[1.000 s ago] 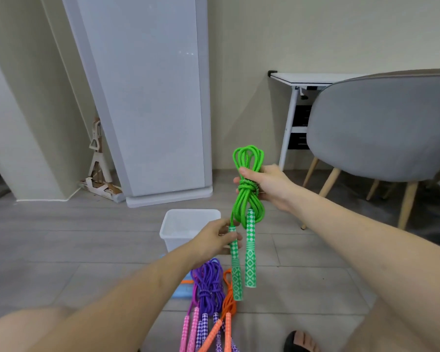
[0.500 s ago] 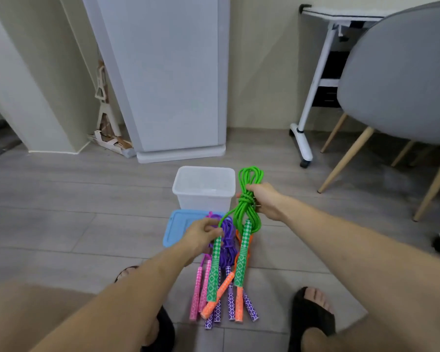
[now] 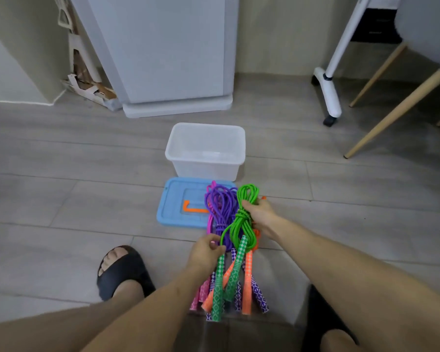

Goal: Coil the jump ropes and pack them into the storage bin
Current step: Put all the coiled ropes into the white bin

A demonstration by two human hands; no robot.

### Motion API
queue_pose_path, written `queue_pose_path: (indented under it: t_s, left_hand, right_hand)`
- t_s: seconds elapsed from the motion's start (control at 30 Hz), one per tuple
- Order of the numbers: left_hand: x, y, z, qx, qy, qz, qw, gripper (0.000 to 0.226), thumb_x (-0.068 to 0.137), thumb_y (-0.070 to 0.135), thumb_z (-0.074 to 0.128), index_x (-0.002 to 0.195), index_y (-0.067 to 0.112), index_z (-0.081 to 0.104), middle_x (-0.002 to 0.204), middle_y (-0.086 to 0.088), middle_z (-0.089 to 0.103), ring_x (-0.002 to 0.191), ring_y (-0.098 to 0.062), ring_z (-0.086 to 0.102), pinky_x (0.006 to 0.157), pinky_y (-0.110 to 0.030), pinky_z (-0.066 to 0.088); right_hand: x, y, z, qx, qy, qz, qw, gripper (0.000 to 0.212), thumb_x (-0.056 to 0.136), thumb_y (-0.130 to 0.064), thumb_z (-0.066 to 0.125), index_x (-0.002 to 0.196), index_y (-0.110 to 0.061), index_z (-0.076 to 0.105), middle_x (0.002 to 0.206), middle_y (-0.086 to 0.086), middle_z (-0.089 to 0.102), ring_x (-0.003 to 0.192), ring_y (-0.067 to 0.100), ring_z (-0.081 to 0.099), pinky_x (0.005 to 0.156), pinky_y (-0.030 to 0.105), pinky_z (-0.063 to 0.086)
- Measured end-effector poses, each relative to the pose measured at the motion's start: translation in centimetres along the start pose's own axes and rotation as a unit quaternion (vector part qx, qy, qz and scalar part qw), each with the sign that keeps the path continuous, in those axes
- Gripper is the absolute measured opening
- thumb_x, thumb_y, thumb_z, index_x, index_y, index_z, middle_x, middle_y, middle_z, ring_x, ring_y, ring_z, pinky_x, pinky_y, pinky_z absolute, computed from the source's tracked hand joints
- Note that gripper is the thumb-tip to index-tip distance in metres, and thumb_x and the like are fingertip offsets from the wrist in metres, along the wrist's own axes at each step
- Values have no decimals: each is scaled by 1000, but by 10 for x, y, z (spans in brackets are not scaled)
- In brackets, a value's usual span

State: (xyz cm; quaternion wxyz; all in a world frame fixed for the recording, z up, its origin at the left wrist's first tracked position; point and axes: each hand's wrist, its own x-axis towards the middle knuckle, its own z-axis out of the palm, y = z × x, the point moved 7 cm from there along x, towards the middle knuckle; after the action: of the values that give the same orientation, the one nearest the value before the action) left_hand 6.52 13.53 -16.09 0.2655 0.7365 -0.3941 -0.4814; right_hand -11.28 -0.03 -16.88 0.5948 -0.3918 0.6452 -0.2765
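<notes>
Head view looked down at a grey plank floor (image 3: 61, 199). At centre frame stood a clear storage bin (image 3: 205, 162), open at the top, with nothing visible inside it. Just below it lay its blue lid (image 3: 174, 207), flat on the floor, with an orange clip (image 3: 192, 208) resting on it. The coiled purple jump rope (image 3: 220, 207) lay partly over the lid's right edge, beside a pink jump rope (image 3: 209, 222) and an orange jump rope (image 3: 249, 265), their patterned handles fanned toward the bottom of the frame. The right hand (image 3: 261, 215) had its fingers clamped round the knotted middle of the green jump rope (image 3: 241, 219), which was held above the pile, lower centre of the frame. The left hand (image 3: 205, 252) pinched the green cord just above one green handle (image 3: 217, 293). A black slipper (image 3: 120, 273) showed at lower left, and a white cabinet (image 3: 163, 52) stood at upper centre.
</notes>
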Motion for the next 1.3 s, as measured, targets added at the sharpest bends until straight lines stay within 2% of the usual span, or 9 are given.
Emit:
queue_pose_path:
  t_s: [0.1,0.23,0.5,0.63,0.7,0.83,1.0,1.13,1.3]
  left_hand:
    - [14,-10,6,21,9,-2,1000,20,88,11,74,104,16,63,73,1,56,64,-18,50,64,-30,43]
    - [30,-16,11,37,12,4,999,22,86,18,77,106,14,69,76,1,61,69,-18,56,67,-28,43]
    - [51,7,-9,78,103,55,990,31,98,23,61,126,9,61,116,-12,56,110,-31,56,99,-41,44]
    - [71,12,-4,52,71,22,996,47,104,25,50,145,3,45,142,-20,50,132,-36,47,110,-43,38]
    - [83,8,2,25,51,3,998,49,103,35,47,145,10,46,140,-16,53,130,-36,50,110,-49,40]
    - [120,-23,19,-33,33,-9,999,55,89,57,41,130,25,55,122,-4,65,112,-27,62,101,-53,48]
    - [94,15,31,-164,-36,-30,985,39,106,25,45,144,17,49,129,-7,67,115,-24,65,104,-49,50]
    - [87,24,44,-148,-46,-11,988,39,107,26,44,144,17,51,131,-6,66,119,-21,63,107,-46,48]
    - [73,22,64,-141,-66,1,988,58,96,53,44,144,22,54,133,-2,65,124,-18,60,110,-45,45]
  right_hand:
    - [44,34,5,-61,-11,1,998,37,69,-49,79,85,-16,73,93,13,77,90,34,74,88,60,58]
    - [5,-6,11,-163,-7,-40,986,14,93,-25,74,101,-13,75,101,10,75,95,27,71,93,44,56]
    - [2,-7,-16,-286,83,-35,954,87,74,-64,76,143,-18,49,138,15,49,134,33,44,115,42,38]
    - [2,5,-31,-227,154,15,962,116,69,-67,81,156,-11,27,153,20,30,141,40,35,118,46,34]
    - [11,25,-28,-162,134,76,975,125,63,-70,85,157,-11,27,154,20,38,140,38,42,116,46,39]
    - [44,77,-11,25,58,137,989,115,27,-76,94,124,-22,64,114,6,75,96,26,76,87,47,62]
    - [55,73,12,37,16,99,994,114,31,-74,95,124,-18,62,105,2,77,91,21,77,85,45,63]
    - [32,42,16,36,2,46,998,107,33,-60,101,122,-14,65,103,0,79,92,17,77,86,42,63]
    - [5,26,10,57,-21,35,998,57,60,-22,99,110,-11,74,99,6,80,91,22,77,87,43,63]
